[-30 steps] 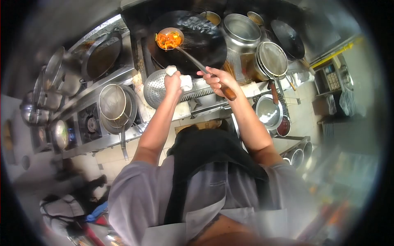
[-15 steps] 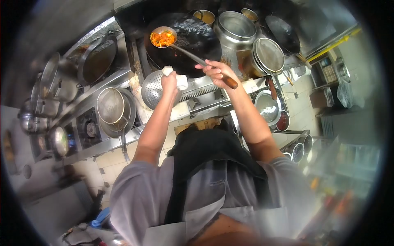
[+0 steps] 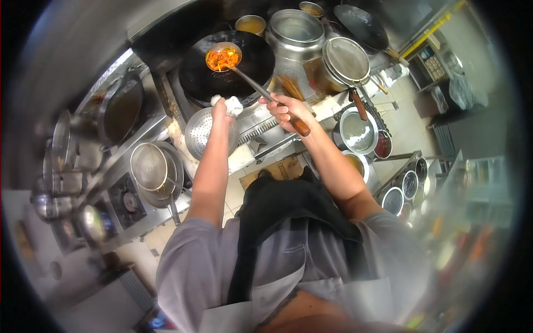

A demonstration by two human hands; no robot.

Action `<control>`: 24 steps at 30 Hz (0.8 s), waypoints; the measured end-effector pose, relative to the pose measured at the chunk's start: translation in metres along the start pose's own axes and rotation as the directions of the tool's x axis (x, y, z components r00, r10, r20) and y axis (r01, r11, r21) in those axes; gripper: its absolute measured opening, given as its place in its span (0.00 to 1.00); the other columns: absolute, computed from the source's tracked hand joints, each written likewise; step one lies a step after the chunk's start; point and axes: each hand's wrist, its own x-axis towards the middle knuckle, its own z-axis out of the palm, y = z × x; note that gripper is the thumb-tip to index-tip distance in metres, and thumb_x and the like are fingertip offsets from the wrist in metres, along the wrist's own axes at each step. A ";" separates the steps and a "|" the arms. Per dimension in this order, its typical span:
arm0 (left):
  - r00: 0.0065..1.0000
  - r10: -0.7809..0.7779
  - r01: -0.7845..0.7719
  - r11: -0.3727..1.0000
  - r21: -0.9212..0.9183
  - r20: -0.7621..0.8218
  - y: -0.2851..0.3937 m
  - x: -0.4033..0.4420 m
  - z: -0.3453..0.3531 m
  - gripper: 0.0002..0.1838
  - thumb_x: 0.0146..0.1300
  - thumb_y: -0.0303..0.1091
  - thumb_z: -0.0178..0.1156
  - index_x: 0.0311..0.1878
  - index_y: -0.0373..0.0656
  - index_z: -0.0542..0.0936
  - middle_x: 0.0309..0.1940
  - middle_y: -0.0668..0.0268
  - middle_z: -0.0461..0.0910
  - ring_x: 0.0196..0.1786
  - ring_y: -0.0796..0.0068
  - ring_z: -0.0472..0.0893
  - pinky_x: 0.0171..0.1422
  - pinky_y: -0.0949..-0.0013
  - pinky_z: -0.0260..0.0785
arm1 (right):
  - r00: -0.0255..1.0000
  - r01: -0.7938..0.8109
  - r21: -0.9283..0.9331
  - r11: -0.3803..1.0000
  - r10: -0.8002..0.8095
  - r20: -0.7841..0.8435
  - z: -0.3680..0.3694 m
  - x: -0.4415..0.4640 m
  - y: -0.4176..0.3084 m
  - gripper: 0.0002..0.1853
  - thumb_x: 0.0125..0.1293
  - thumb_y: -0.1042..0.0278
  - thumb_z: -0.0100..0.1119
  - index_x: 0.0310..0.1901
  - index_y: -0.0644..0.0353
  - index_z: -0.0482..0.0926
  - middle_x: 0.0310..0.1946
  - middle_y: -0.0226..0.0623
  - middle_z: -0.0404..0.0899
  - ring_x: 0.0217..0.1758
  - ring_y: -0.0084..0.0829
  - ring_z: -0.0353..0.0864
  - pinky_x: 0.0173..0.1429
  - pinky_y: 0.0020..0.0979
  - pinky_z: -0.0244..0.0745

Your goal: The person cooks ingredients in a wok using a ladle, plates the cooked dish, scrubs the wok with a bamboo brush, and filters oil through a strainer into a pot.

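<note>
My right hand (image 3: 287,112) is closed around the wooden handle of a long metal ladle (image 3: 256,84). Its bowl, over the black wok (image 3: 191,69), is full of orange, glossy food pieces (image 3: 223,58) with some green bits. My left hand (image 3: 221,112) grips a bunched white cloth (image 3: 234,106) at the wok's near edge; whether a wok handle lies inside the cloth is hidden. Under my left forearm sits a round perforated metal strainer (image 3: 199,135). A bamboo brush (image 3: 291,87) lies right of the wok.
Behind the wok stand a pot of yellowish liquid (image 3: 250,24) and a large metal pot (image 3: 297,34). A mesh strainer (image 3: 346,58) rests on a pot at right. Another mesh strainer (image 3: 149,165) and a dark wok (image 3: 120,108) are at left. Metal bowls (image 3: 358,131) stand beside my right arm.
The view has turned, shifting most of the surroundings. The wok's far rim appears lower, clear of the yellowish pot. The filled ladle remains over the wok, and both hands keep their grips.
</note>
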 end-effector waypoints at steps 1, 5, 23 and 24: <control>1.000 -0.019 0.019 1.000 0.015 -0.006 -0.005 0.012 -0.004 0.07 0.68 0.29 0.51 0.46 0.38 0.72 0.34 0.58 0.80 0.35 0.59 0.85 0.35 0.55 0.80 | 1.000 0.001 0.023 1.000 -0.001 -0.010 0.001 -0.008 0.000 0.19 0.79 0.65 0.42 0.57 0.78 0.66 0.28 0.29 0.68 0.18 0.12 0.63 0.14 0.16 0.58; 0.991 -0.111 0.109 0.994 0.029 0.078 -0.021 0.033 -0.017 0.09 0.69 0.36 0.52 0.47 0.45 0.77 0.39 0.61 0.84 0.40 0.57 0.85 0.45 0.50 0.80 | 0.996 0.079 -0.098 0.992 -0.081 -0.022 -0.002 -0.059 0.007 0.18 0.78 0.61 0.45 0.56 0.70 0.70 0.26 0.24 0.67 0.16 0.10 0.60 0.13 0.16 0.53; 0.854 -0.237 -0.411 0.237 0.880 0.463 -0.228 -0.240 -0.050 0.25 0.62 0.42 0.61 0.49 0.25 0.75 0.42 0.54 0.79 0.39 0.62 0.80 0.43 0.61 0.77 | 0.465 0.828 -0.093 0.553 -0.770 -0.438 0.048 -0.535 0.407 0.18 0.76 0.65 0.49 0.61 0.68 0.71 0.27 0.27 0.68 0.15 0.11 0.63 0.11 0.18 0.62; 0.843 -0.292 -0.436 0.120 0.892 0.451 -0.247 -0.290 -0.048 0.25 0.61 0.42 0.62 0.48 0.25 0.76 0.40 0.55 0.79 0.37 0.62 0.80 0.41 0.61 0.77 | 0.365 0.868 -0.128 0.480 -0.791 -0.490 0.055 -0.547 0.439 0.18 0.77 0.66 0.48 0.62 0.68 0.71 0.27 0.27 0.68 0.15 0.10 0.63 0.11 0.18 0.62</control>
